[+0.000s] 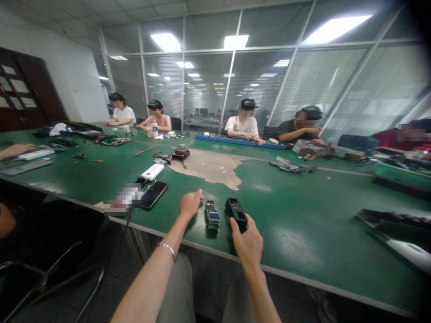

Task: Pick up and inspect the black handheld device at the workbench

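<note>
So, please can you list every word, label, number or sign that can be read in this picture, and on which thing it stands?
No text can be read.
Circuit board beside the left hand: small blue screen, any characters too small to read.
Black casing held by the right hand: no legible marking.
Phone: screen dark.
White power bank: no visible print.
Item left of the phone: blurred out, unreadable.
</note>
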`<state>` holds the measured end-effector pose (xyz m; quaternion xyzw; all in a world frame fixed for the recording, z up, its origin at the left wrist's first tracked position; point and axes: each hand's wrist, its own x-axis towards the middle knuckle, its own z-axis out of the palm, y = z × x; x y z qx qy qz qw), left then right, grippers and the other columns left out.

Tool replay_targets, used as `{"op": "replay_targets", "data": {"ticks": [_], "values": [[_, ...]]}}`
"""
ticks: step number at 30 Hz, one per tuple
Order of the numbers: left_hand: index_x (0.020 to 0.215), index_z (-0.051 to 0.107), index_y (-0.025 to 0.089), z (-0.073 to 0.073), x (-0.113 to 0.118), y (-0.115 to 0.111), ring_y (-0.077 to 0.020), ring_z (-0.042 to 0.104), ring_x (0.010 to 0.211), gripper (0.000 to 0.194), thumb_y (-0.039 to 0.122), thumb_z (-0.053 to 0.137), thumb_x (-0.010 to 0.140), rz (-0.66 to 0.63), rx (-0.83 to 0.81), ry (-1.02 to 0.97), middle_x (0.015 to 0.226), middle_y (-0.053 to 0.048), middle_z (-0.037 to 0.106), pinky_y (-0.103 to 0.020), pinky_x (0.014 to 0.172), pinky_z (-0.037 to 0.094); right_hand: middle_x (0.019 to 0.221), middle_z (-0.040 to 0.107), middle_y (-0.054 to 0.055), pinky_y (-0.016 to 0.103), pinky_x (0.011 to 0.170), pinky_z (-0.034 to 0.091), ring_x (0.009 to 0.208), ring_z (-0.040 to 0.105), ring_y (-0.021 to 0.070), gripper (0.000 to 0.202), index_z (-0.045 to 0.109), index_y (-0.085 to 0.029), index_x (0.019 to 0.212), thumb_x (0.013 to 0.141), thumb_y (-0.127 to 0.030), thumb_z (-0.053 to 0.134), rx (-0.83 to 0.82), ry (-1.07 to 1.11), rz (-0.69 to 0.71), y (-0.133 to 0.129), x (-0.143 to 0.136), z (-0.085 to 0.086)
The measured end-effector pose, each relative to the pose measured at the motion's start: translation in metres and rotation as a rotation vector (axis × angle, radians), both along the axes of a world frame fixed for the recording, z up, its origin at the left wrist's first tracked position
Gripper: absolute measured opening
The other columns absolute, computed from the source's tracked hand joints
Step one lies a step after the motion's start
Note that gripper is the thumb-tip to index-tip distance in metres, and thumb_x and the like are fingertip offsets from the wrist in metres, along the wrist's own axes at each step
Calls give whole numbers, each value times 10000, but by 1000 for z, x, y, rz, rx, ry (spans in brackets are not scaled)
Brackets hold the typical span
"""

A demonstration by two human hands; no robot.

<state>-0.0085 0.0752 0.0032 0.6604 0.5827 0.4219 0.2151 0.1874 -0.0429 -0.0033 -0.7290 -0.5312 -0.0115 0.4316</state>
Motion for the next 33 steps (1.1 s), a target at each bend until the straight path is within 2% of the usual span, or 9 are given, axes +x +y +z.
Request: {"op": "replay_targets", "data": {"ticks": [4,8,11,15,22,29,33], "values": [[790,761,207,1,0,0,-191,689,768,648,570,242,927,-1,-7,21,800,-69,752,-266,724,468,1044,660,140,352,812,422,931,598,277,548,549,-129,1225,845,-520,491,-37,-58,0,-1,-3,-4],[797,760,214,0,1,0,-189,689,769,649,573,236,927,-7,7,20,796,-62,751,-264,718,471,1083,646,156,367,873,407,1014,569,287,549,552,-115,1214,828,-504,520,-25,-117,8,-2,-4,-7],[797,759,216,0,0,0,-186,684,764,656,579,229,925,-4,10,21,801,-60,751,-263,714,468,1166,610,195,387,940,381,1102,526,308,671,517,-65,1259,787,-540,561,-5,-147,-8,-2,-4,-7],[797,759,222,0,0,0,-189,679,759,658,585,226,923,-3,4,25,779,-56,746,-265,718,467,1259,556,223,401,954,376,1157,493,326,817,420,-25,1355,783,-595,542,0,-126,-30,-3,-5,-6],[798,762,216,2,1,0,-191,686,771,649,573,235,928,3,4,21,793,-63,748,-269,720,470,1163,618,195,393,903,396,1074,555,312,741,454,-65,1343,822,-590,506,-29,-91,-20,-7,-5,-3],[822,761,206,3,1,-3,-190,690,788,628,555,250,932,11,13,-5,823,-67,751,-271,740,475,1030,671,135,360,836,418,989,600,286,548,590,-152,1194,844,-562,492,-52,-79,-11,-10,-5,-1],[815,762,204,2,0,-1,-190,686,777,631,549,247,932,11,2,-4,800,-66,748,-268,728,473,1018,685,129,345,794,429,926,625,275,573,598,-165,1197,830,-592,494,-48,21,-32,-11,-10,11]]}}
